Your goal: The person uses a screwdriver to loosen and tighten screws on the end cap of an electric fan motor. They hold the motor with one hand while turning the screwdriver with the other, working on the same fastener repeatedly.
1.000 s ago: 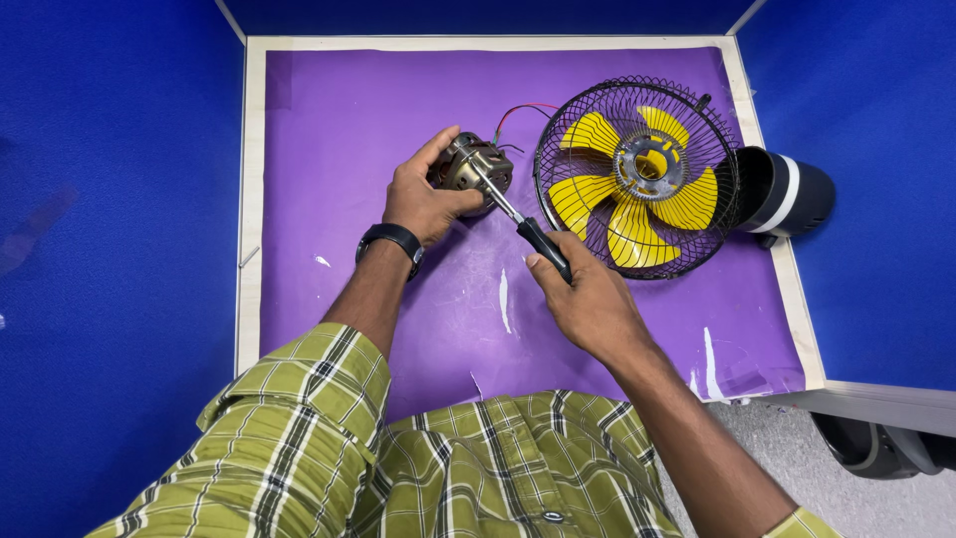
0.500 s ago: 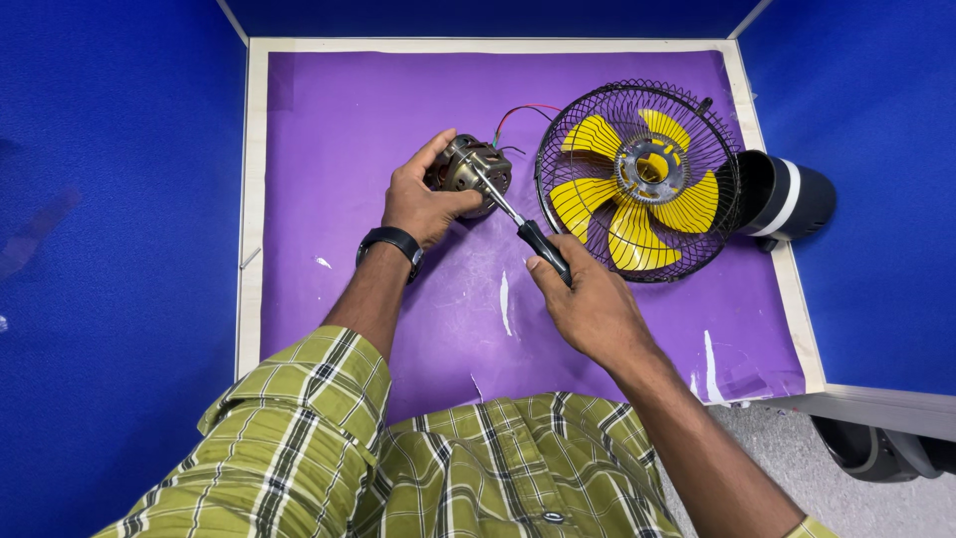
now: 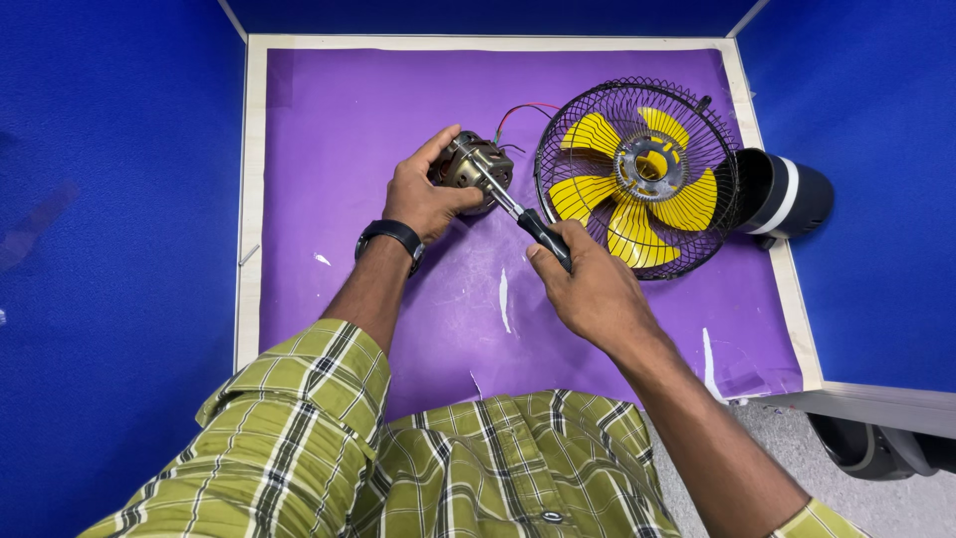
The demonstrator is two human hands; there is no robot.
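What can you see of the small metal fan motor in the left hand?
The small round metal fan motor looks brass-grey, with a silvery front plate and dark windings at its edge. It sits low over the purple mat, just left of the black wire fan cage with yellow blades. The left hand cups it from the left and below. Thin red and black wires run from its top toward the cage. The black-handled screwdriver, held by the right hand, meets its front face.
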